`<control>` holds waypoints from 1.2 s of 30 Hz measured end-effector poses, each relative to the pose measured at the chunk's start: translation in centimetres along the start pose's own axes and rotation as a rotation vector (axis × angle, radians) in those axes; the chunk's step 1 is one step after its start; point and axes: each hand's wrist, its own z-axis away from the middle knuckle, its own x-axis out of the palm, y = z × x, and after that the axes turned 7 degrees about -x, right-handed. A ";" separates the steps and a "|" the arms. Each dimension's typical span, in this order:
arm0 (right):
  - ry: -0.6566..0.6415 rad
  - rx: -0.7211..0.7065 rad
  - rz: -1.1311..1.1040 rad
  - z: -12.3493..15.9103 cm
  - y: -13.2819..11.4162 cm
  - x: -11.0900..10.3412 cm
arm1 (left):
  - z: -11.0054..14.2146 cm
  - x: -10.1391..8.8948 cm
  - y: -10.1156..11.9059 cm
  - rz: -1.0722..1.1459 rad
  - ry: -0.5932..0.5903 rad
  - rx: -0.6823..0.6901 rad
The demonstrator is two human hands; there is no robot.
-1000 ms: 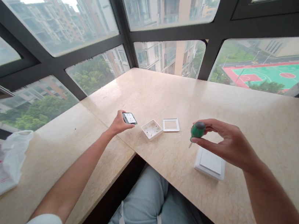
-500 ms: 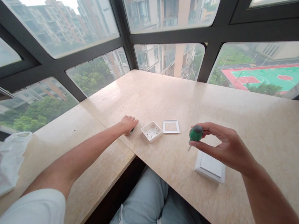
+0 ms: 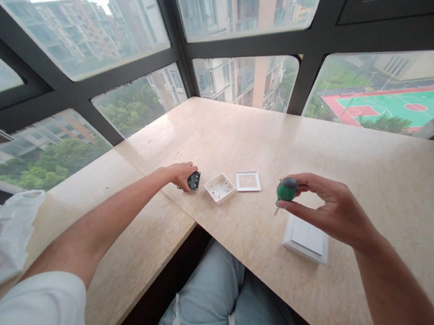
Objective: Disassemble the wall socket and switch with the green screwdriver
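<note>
My left hand (image 3: 181, 175) is closed on the edge of a switch module (image 3: 194, 180), whose black back with small metal parts shows past the fingers. Just right of it on the counter lies an open white back box (image 3: 220, 188), with a white cover frame (image 3: 247, 181) beside that. Between thumb and fingers of my right hand (image 3: 323, 204) is a short screwdriver (image 3: 286, 190) with a green and dark handle, its tip pointing down to the left. Below that hand stands an assembled white wall switch (image 3: 305, 239) on its box.
The pale stone counter (image 3: 214, 141) runs into a window corner, with a front edge above my lap. A white plastic bag (image 3: 13, 234) with red print lies at the far left. Dark window frames (image 3: 241, 47) border the counter's back.
My left hand has turned and lifted the switch module a little, so more of its black back shows. My right hand keeps the screwdriver in nearly the same place.
</note>
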 end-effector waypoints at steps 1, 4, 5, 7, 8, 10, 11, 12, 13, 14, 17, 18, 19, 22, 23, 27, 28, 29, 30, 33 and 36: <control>-0.002 0.000 0.000 0.0 0.0 0.0 | 0.2 -0.1 -0.2 0.012 0.012 0.010; -0.011 -0.001 -0.006 0.0 0.0 0.2 | 0.5 0.1 -0.8 0.131 0.095 0.052; -0.014 -0.003 -0.009 0.0 -0.1 0.3 | 0.4 0.3 -0.9 0.208 0.138 0.053; -0.022 -0.017 -0.011 0.0 -0.1 0.5 | 0.3 0.9 -1.3 0.362 0.214 0.023; -0.025 -0.024 -0.011 0.0 -0.1 0.6 | 0.1 1.3 -1.4 0.418 0.240 -0.005; -0.031 -0.034 -0.013 0.0 -0.2 0.7 | -0.2 2.3 -1.6 0.482 0.280 -0.051; -0.032 -0.036 -0.016 0.0 -0.2 0.7 | -0.3 2.8 -1.6 0.505 0.300 -0.067; -0.032 -0.036 -0.019 0.0 -0.2 0.7 | -0.4 3.3 -1.7 0.534 0.323 -0.084; -0.030 -0.035 -0.021 0.0 -0.2 0.7 | -0.6 3.8 -1.6 0.563 0.345 -0.098; -0.027 -0.033 -0.022 0.1 -0.2 0.6 | -0.7 4.2 -1.6 0.591 0.364 -0.108; -0.024 -0.028 -0.018 0.1 -0.2 0.6 | -1.0 5.2 -1.3 0.649 0.409 -0.113; -0.026 -0.027 -0.019 0.1 -0.2 0.6 | -1.1 5.4 -1.2 0.660 0.423 -0.107; -0.028 -0.028 -0.022 0.1 -0.3 0.6 | -1.2 5.4 -1.1 0.669 0.440 -0.099; -0.033 -0.031 -0.028 -0.1 -0.3 0.6 | -1.6 5.5 -0.7 0.690 0.490 -0.073; -0.032 -0.030 -0.027 -0.1 -0.3 0.6 | -1.7 5.5 -0.5 0.697 0.500 -0.065; -0.030 -0.022 -0.028 -0.1 -0.2 0.5 | -1.9 6.0 0.2 0.715 0.529 -0.037; -0.028 -0.019 -0.030 -0.1 -0.2 0.5 | -2.0 6.2 0.3 0.714 0.539 -0.034; -0.027 -0.015 -0.030 -0.1 -0.1 0.4 | -2.0 6.6 0.5 0.713 0.551 -0.035; -0.025 -0.012 -0.030 -0.1 -0.1 0.4 | -2.0 6.9 0.6 0.713 0.566 -0.038; -0.020 -0.008 -0.028 -0.1 -0.1 0.3 | -2.1 8.0 0.8 0.714 0.600 -0.045; -0.021 -0.007 -0.029 -0.1 0.0 0.4 | -2.3 8.7 0.7 0.707 0.605 -0.037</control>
